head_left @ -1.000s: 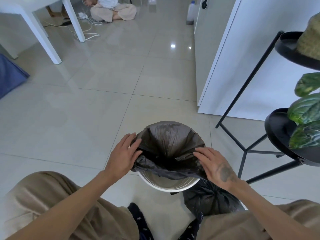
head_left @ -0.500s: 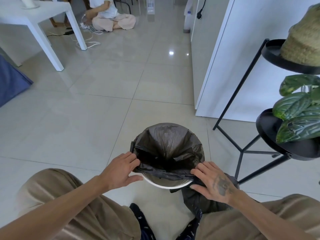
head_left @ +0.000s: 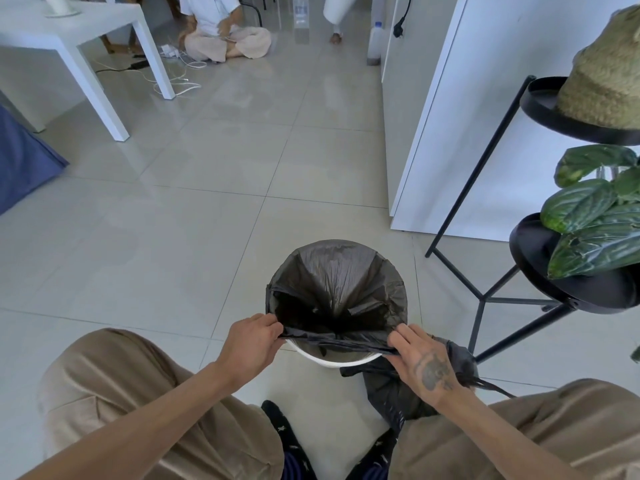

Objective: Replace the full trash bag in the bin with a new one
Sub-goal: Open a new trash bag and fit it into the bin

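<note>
A round white bin (head_left: 332,361) stands on the tiled floor in front of my knees. A new black trash bag (head_left: 337,282) lines it, its far edge folded over the far rim. The near white rim is bare. My left hand (head_left: 251,344) pinches the bag's near edge at the left, and my right hand (head_left: 420,358) pinches it at the right, stretching it taut above the near rim. The full tied black bag (head_left: 398,393) lies on the floor beside the bin under my right wrist.
A black metal plant stand (head_left: 485,296) with leafy plant (head_left: 595,216) stands close on the right. A white cabinet (head_left: 485,116) is behind it. Far left are a white table (head_left: 86,39) and cables; a person sits on the floor at the back.
Both hands slid from the sides of the bin's mouth to the near edge and closed on the bag's rim, pulling it toward me. The camera tilted up.
</note>
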Available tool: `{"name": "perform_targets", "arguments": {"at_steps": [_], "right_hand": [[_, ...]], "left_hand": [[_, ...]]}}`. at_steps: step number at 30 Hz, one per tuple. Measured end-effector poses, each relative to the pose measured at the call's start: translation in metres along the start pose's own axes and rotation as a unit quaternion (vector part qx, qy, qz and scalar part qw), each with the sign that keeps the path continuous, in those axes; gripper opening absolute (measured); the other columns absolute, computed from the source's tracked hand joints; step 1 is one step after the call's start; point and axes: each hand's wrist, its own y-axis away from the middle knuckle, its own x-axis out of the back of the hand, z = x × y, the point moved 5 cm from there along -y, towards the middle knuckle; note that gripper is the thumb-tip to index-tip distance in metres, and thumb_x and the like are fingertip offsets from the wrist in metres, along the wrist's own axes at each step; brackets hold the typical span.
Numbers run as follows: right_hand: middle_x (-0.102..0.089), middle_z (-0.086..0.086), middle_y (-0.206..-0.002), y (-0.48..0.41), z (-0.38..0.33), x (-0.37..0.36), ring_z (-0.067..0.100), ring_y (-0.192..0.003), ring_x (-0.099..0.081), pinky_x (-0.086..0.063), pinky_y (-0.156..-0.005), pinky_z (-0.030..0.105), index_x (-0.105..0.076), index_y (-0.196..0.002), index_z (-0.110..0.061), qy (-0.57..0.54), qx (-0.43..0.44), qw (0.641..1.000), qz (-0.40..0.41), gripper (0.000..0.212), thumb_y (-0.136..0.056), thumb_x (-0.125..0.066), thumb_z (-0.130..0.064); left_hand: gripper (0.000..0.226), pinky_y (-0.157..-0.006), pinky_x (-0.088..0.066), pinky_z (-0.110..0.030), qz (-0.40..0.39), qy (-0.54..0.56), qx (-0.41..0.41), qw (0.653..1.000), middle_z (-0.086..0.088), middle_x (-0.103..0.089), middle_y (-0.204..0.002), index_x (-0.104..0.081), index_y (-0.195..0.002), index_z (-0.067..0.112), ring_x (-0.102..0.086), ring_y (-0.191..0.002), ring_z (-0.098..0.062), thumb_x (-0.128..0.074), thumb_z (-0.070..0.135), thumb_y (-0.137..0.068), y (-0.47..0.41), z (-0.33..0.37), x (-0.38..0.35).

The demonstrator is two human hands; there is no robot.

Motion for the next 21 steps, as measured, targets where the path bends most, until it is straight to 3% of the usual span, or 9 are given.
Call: {"name": "perform_targets", "arguments": {"at_steps": [2, 5, 7, 9, 13, 17, 21], "right_hand": [[-0.061, -0.005, -0.078, 0.002, 0.000, -0.002, 0.016, -0.070, -0.061, -0.050, -0.046, 0.026, -0.063, -0.078, -0.020, -0.008, -0.015, 1.000, -0.007, 0.020, -0.074, -0.080, -0.031], [-0.067, -0.007, -0.082, 0.012, 0.003, -0.009, 0.015, -0.075, -0.065, -0.057, -0.058, 0.029, -0.072, -0.080, -0.021, -0.007, 0.001, 1.000, -0.017, 0.010, -0.085, -0.071, -0.030], [-0.069, -0.008, -0.081, 0.018, 0.001, -0.017, 0.015, -0.074, -0.066, -0.058, -0.062, 0.029, -0.076, -0.080, -0.023, 0.003, 0.014, 0.999, -0.029, 0.024, -0.091, -0.056, -0.030], [-0.068, -0.009, -0.076, 0.020, -0.002, -0.024, 0.016, -0.069, -0.065, -0.057, -0.059, 0.029, -0.076, -0.075, -0.025, 0.017, 0.014, 0.999, -0.045, 0.030, -0.091, -0.050, -0.031], [-0.068, -0.009, -0.073, 0.014, -0.003, -0.030, 0.017, -0.066, -0.065, -0.058, -0.056, 0.031, -0.075, -0.073, -0.027, 0.004, -0.037, 0.996, -0.086, 0.007, -0.078, -0.078, -0.024], [-0.072, -0.009, -0.081, 0.015, 0.003, -0.039, 0.020, -0.075, -0.069, -0.059, -0.061, 0.037, -0.077, -0.080, -0.028, -0.003, -0.094, 0.984, -0.155, 0.006, -0.082, -0.073, -0.025], [-0.073, -0.005, -0.101, 0.011, 0.003, -0.039, 0.022, -0.098, -0.067, -0.056, -0.084, 0.038, -0.077, -0.100, -0.026, -0.059, -0.135, 0.970, -0.193, 0.022, -0.092, -0.056, -0.026]], "left_hand": [[0.016, -0.042, -0.041, -0.018, -0.011, 0.020, 0.034, 0.999, 0.010, -0.067, -0.061, -0.078, -0.071, 0.023, -0.061, -0.048, -0.012, -0.092, 0.030, -0.069, 0.004, -0.002, -0.003], [0.010, -0.046, -0.039, -0.019, -0.028, 0.048, 0.078, 0.995, 0.010, -0.071, -0.068, -0.081, -0.082, 0.025, -0.065, -0.055, -0.012, -0.083, 0.034, -0.080, 0.009, -0.004, -0.007], [0.018, -0.061, -0.055, -0.028, -0.084, 0.067, 0.088, 0.990, 0.008, -0.076, -0.088, -0.080, -0.100, 0.025, -0.069, -0.072, -0.015, -0.071, 0.038, -0.090, 0.012, -0.001, -0.015], [0.029, -0.080, -0.059, -0.032, -0.140, 0.079, 0.086, 0.983, 0.008, -0.075, -0.107, -0.075, -0.117, 0.027, -0.069, -0.088, -0.016, -0.061, 0.040, -0.096, 0.015, 0.005, -0.021], [0.040, -0.092, -0.056, -0.034, -0.218, 0.094, 0.113, 0.965, 0.007, -0.072, -0.122, -0.062, -0.136, 0.031, -0.067, -0.103, -0.018, -0.055, 0.036, -0.097, 0.013, 0.005, -0.025], [0.056, -0.104, -0.047, -0.039, -0.360, 0.139, 0.144, 0.911, -0.005, -0.062, -0.139, -0.036, -0.154, 0.035, -0.059, -0.122, -0.026, -0.048, 0.030, -0.099, 0.014, 0.001, -0.029], [0.070, -0.116, -0.031, -0.038, -0.433, 0.226, 0.197, 0.850, -0.003, -0.036, -0.162, -0.025, -0.158, 0.036, -0.037, -0.145, -0.026, -0.047, 0.062, -0.096, 0.015, -0.002, -0.024]]}}
